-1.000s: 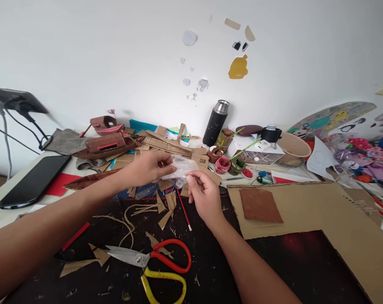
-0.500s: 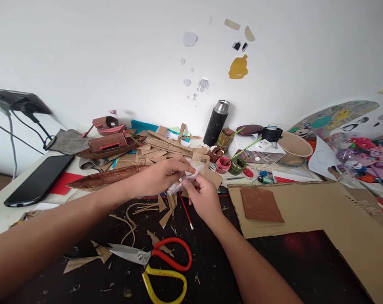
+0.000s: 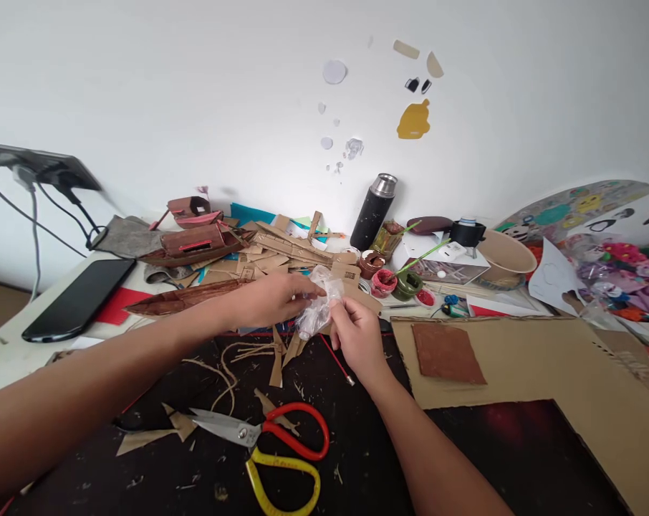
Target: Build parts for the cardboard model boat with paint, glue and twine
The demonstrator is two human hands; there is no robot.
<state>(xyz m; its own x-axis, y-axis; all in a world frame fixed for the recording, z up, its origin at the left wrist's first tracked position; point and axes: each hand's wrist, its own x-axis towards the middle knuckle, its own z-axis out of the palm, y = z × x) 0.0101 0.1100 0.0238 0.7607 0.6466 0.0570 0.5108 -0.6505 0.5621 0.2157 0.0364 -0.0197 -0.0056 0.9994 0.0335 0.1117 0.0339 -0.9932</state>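
Both of my hands meet over the middle of a cluttered craft table, holding a small crumpled clear plastic bag [image 3: 318,307]. My left hand [image 3: 273,299] pinches the bag's upper left edge. My right hand [image 3: 357,333] grips its right side with curled fingers. The bag hangs just above cardboard scraps [image 3: 281,351] and a thin red paintbrush [image 3: 336,358]. I cannot make out what is in the bag.
Red and yellow handled scissors [image 3: 271,444] lie near me on the black mat. A large cardboard sheet [image 3: 523,358] with a brown square [image 3: 447,352] is at the right. Paint pots [image 3: 392,281], a black flask [image 3: 375,211], cardboard boats [image 3: 190,244] and a phone [image 3: 80,297] stand behind.
The bag has gone from spread between my hands to bunched and hanging down. My hands drew closer together. The view shifted slightly.
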